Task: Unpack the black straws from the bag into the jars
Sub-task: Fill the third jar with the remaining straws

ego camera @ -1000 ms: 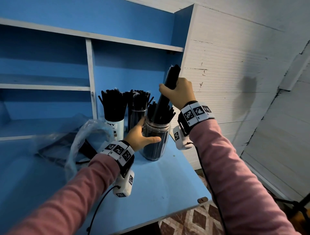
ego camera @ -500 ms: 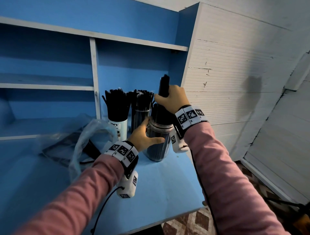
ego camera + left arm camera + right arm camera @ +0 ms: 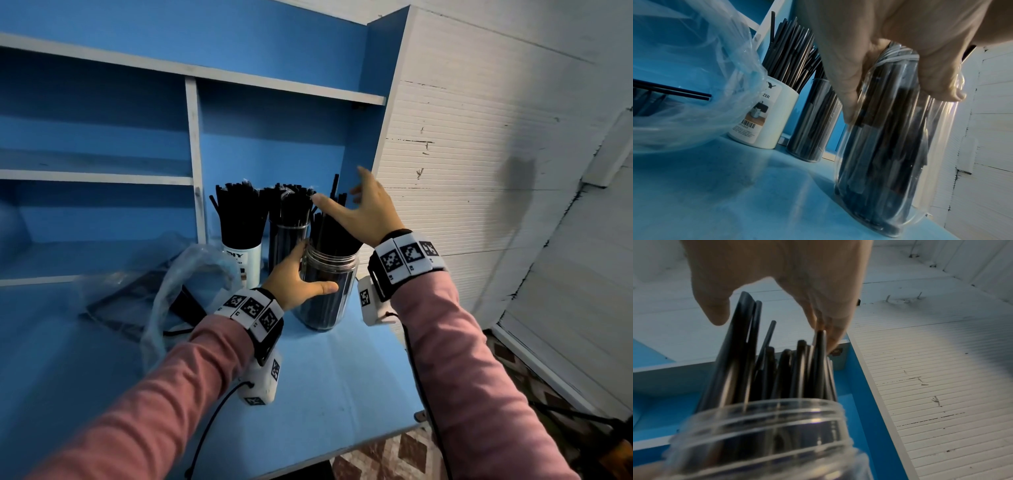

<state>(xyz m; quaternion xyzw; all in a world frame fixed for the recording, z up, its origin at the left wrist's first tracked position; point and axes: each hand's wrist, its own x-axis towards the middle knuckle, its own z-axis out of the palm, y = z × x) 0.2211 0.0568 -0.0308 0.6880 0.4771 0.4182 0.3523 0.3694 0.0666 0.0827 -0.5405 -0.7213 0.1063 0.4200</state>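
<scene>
With the left hand [image 3: 297, 278] gripping the clear jar [image 3: 329, 291] at frame centre and the right hand [image 3: 363, 209] spread empty above, its fingers could snag the uneven straws [image 3: 337, 226] and flick them out.

The clear plastic jar of black straws [image 3: 329, 291] is standing on the blue counter [image 3: 342, 383] near its right edge, in front of the shelf unit's right compartment. Behind it and to the left, a second clear jar of straws [image 3: 286, 236] and a white labelled cylinder of straws [image 3: 245, 260] are standing side by side. Further left, the crumpled clear plastic bag [image 3: 171, 291] is lying on the counter with a few straws in it.
</scene>
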